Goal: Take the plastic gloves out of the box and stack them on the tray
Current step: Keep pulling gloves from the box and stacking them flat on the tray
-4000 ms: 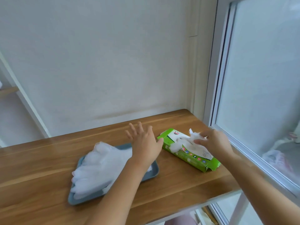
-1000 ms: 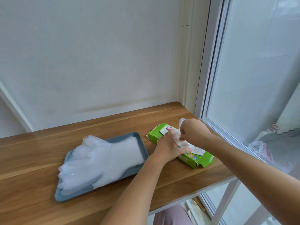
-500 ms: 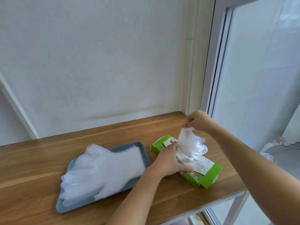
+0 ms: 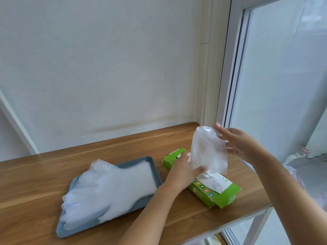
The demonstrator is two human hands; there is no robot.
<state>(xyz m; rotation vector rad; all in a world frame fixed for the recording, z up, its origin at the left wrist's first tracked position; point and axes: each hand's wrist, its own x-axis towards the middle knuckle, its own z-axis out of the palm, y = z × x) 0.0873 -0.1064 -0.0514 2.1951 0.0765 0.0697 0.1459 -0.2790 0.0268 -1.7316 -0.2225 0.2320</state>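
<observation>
A clear plastic glove hangs upright above the green glove box, its lower edge still at the box's opening. My right hand holds the glove by its upper right edge, fingers mostly stretched out behind the film. My left hand lies flat on the box's left half and presses it down, thumb beside the glove's lower edge. To the left, a grey-blue tray carries a stack of clear gloves whose fingers point toward the near left corner.
Everything sits on a wooden table against a white wall. A window frame rises right behind the box. The table's front edge runs close to the box's near end.
My right hand has lifted the glove higher out of the box, and it now hangs unfolded. My left hand has stayed pressed on the box.
</observation>
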